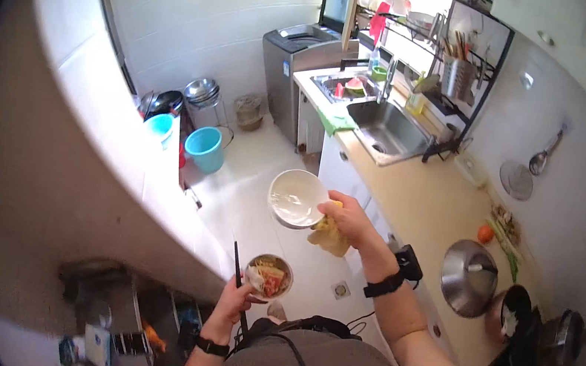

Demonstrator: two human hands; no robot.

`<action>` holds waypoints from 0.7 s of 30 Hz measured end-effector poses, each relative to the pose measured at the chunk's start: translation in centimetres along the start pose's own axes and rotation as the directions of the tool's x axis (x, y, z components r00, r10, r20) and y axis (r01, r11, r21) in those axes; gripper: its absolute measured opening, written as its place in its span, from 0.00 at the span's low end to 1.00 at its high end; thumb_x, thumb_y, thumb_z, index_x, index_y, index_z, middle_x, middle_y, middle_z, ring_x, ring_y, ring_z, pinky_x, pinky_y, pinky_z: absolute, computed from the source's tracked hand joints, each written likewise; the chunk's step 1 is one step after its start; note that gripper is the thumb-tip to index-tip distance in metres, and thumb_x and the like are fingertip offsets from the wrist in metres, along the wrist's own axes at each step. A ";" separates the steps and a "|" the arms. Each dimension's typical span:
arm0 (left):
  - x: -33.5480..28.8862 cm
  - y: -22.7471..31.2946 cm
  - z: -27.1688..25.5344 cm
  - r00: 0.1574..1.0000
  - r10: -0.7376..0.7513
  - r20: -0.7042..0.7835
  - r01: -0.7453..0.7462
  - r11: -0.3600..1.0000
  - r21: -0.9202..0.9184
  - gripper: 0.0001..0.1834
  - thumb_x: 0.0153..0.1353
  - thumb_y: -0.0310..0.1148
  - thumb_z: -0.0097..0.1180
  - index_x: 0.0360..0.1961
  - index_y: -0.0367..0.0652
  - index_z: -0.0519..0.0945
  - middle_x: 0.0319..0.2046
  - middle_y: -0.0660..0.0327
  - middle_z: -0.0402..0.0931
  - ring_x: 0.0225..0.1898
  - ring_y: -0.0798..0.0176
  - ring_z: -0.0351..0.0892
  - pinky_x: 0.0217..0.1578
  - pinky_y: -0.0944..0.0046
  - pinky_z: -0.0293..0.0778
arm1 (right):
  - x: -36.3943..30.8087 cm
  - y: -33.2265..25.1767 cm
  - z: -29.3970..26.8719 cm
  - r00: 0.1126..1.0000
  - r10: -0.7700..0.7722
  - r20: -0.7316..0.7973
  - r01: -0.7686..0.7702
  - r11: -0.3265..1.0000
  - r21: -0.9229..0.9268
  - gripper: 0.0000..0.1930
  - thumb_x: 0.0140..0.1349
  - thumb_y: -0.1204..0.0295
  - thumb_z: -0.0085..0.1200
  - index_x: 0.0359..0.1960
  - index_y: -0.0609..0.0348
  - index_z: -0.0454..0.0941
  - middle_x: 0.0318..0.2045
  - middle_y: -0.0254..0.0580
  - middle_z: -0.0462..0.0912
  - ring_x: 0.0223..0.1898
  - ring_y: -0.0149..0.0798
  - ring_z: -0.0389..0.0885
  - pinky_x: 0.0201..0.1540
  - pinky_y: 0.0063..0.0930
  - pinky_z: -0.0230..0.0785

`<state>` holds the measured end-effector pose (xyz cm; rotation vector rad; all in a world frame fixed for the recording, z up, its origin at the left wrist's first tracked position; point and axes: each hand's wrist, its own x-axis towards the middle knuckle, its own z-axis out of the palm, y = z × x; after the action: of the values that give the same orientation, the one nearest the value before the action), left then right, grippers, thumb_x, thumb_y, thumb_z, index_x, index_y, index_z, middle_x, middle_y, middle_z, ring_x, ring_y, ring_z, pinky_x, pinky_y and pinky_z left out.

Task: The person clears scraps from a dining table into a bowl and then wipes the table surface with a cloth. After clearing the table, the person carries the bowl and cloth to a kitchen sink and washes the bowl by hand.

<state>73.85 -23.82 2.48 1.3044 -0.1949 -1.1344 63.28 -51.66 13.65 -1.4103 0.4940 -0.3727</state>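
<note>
My right hand (349, 219) grips a white bowl (296, 195) by its rim, tilted so its bare inside shows. A crumpled yellow cloth (330, 237) hangs from the same hand, below the bowl. Lower and to the left, my left hand (237, 296) holds a small round bowl (289, 272) with food scraps in it, reddish, yellow and whitish. A long dark stick, perhaps chopsticks (237, 259), rises beside that bowl from the same hand. Both bowls are held over the floor, apart from each other.
The counter (404, 195) runs along the right, with a steel sink (389, 130), a pot lid (469, 277) and a pot (510, 318). Watermelon pieces (355, 84) lie at the far basin. A blue bucket (205, 149) stands on the floor, a washing machine (290, 70) behind.
</note>
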 end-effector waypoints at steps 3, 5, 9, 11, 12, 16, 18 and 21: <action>6.9 3.0 -0.1 0.998 0.035 -0.045 -0.032 0.996 0.080 0.21 0.54 0.24 0.46 0.51 0.41 0.67 0.33 0.60 0.77 0.24 0.64 0.81 0.08 0.78 0.51 | 8.0 -1.4 -4.7 0.998 0.002 -0.070 -0.004 1.000 -0.020 0.19 0.54 0.72 0.52 0.47 0.67 0.71 0.32 0.42 0.79 0.34 0.32 0.78 0.37 0.25 0.71; 10.1 6.9 0.8 0.998 -0.004 0.057 0.000 0.997 0.073 0.19 0.54 0.23 0.46 0.49 0.42 0.67 0.28 0.63 0.74 0.16 0.72 0.73 0.08 0.78 0.49 | 12.8 -2.4 -8.5 0.995 0.048 -0.091 -0.045 0.998 0.033 0.17 0.54 0.72 0.51 0.46 0.67 0.71 0.32 0.41 0.78 0.33 0.33 0.79 0.35 0.26 0.72; 17.1 10.6 0.2 0.998 -0.059 0.019 0.058 0.997 0.044 0.20 0.53 0.25 0.49 0.49 0.41 0.66 0.26 0.65 0.71 0.12 0.78 0.60 0.09 0.78 0.50 | 20.5 -3.0 -14.9 0.970 0.125 -0.209 -0.104 0.989 0.108 0.14 0.54 0.74 0.49 0.42 0.67 0.72 0.31 0.42 0.78 0.30 0.37 0.80 0.32 0.29 0.74; 20.8 12.2 1.2 0.994 -0.054 -0.094 0.058 0.998 0.040 0.17 0.52 0.24 0.48 0.45 0.43 0.67 0.26 0.65 0.70 0.13 0.78 0.61 0.09 0.78 0.49 | 25.4 -0.7 -20.5 0.953 0.105 -0.284 -0.086 0.993 0.076 0.15 0.55 0.73 0.48 0.43 0.67 0.70 0.31 0.43 0.78 0.27 0.38 0.80 0.31 0.30 0.74; 23.2 12.7 1.1 0.994 -0.045 -0.102 0.047 0.999 0.017 0.16 0.52 0.23 0.47 0.44 0.44 0.67 0.25 0.65 0.70 0.14 0.78 0.60 0.09 0.78 0.49 | 27.7 1.1 -23.5 0.933 0.088 -0.349 -0.079 0.996 0.040 0.15 0.55 0.73 0.47 0.44 0.67 0.69 0.30 0.45 0.78 0.25 0.39 0.80 0.31 0.31 0.75; 31.6 17.3 2.0 0.989 -0.012 -0.151 0.023 0.998 0.067 0.18 0.49 0.22 0.47 0.44 0.42 0.68 0.26 0.65 0.69 0.14 0.77 0.58 0.09 0.78 0.48 | 36.2 7.1 -33.0 0.882 0.039 -0.469 -0.065 0.997 -0.038 0.16 0.55 0.74 0.46 0.45 0.67 0.68 0.32 0.46 0.77 0.27 0.41 0.80 0.31 0.33 0.74; 35.4 19.8 2.8 0.985 -0.011 -0.172 0.028 0.995 0.098 0.18 0.48 0.22 0.47 0.43 0.41 0.68 0.27 0.65 0.69 0.14 0.77 0.58 0.09 0.78 0.48 | 38.9 10.9 -35.9 0.787 0.122 -0.605 -0.080 0.992 0.096 0.16 0.54 0.75 0.45 0.45 0.67 0.68 0.34 0.48 0.76 0.31 0.44 0.79 0.32 0.37 0.74; 41.2 23.3 3.8 0.985 0.002 -0.174 0.024 0.989 0.145 0.18 0.48 0.22 0.47 0.43 0.42 0.68 0.27 0.65 0.69 0.14 0.77 0.58 0.09 0.78 0.48 | 43.4 14.5 -38.7 0.619 0.337 -0.710 -0.186 0.940 0.284 0.18 0.53 0.77 0.45 0.47 0.65 0.70 0.39 0.46 0.76 0.34 0.43 0.77 0.37 0.34 0.70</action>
<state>104.04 -60.44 3.94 1.5291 -0.1437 -1.0242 78.51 -105.15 -8.65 -0.9209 1.3103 -0.7513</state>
